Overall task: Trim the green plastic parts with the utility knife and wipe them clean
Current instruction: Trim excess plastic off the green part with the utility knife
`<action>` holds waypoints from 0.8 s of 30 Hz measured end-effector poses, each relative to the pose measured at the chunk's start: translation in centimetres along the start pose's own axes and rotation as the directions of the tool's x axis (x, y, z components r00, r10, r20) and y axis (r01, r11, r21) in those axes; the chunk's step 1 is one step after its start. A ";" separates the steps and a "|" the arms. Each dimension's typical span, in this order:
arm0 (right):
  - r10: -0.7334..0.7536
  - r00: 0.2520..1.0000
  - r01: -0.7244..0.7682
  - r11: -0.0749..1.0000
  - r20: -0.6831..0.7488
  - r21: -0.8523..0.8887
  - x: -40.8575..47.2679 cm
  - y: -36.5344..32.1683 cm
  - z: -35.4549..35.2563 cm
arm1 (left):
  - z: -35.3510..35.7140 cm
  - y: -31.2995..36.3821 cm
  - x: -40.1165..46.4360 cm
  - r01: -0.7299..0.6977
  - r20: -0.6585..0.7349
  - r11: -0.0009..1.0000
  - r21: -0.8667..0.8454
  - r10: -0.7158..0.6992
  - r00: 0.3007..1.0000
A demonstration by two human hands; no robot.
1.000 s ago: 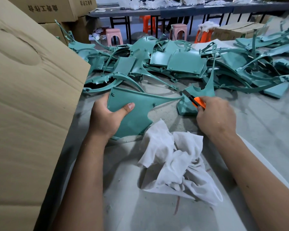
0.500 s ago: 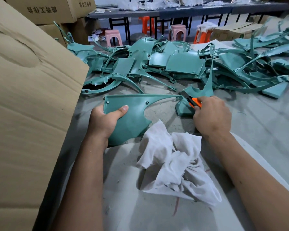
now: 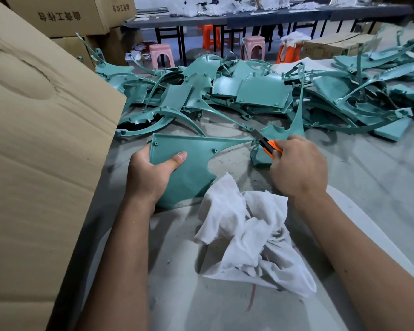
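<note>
Left hand [image 3: 151, 174] is gripping the wide end of a flat green plastic part [image 3: 194, 161], thumb curled over its upper face, holding it just above the grey table [image 3: 368, 177]. Right hand [image 3: 296, 167] is wrapping its fingers around an orange utility knife [image 3: 265, 144], whose blade is meeting the part's thin pointed tip. Trimming looks to be underway on this piece; wiping appears not yet started, since the white cloth [image 3: 249, 232] is lying crumpled and untouched in front of the arms. Behind, a large pile of green parts [image 3: 261, 91] is waiting, so most of the job seems left.
</note>
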State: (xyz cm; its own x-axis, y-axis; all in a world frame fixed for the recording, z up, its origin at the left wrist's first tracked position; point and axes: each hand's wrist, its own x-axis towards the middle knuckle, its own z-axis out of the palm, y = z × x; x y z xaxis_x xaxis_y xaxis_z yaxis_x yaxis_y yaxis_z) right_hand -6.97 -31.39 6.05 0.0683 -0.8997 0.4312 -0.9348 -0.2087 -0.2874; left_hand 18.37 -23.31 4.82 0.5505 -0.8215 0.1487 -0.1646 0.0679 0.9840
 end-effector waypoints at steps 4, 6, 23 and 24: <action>-0.065 0.998 0.065 0.998 -0.016 0.003 -0.7 -1.0 -0.7 | 0.1 -0.1 0.0 -0.064 -0.018 0.997 0.052 0.065 0.998; -0.086 0.996 0.086 0.996 -0.025 0.008 -0.9 -1.3 -1.0 | 0.2 0.1 -0.1 -0.117 -0.023 0.989 0.088 0.120 0.993; -0.157 0.983 0.170 0.975 -0.100 0.144 -1.6 -2.2 -0.9 | 2.6 2.0 -1.4 -0.294 -0.120 0.907 0.302 0.342 0.932; -0.189 0.973 0.210 0.961 -0.129 0.179 -1.7 -2.5 -0.9 | 2.7 2.0 -1.4 -0.295 -0.118 0.904 0.311 0.344 0.931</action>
State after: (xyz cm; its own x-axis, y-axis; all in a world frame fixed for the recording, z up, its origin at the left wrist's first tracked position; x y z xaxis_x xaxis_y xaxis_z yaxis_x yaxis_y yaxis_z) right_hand -5.10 -29.02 6.83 0.1978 -0.7868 0.5847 -0.8216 -0.4584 -0.3389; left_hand 15.10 -23.54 6.32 0.5525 -0.6751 0.4888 -0.5652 0.1276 0.8150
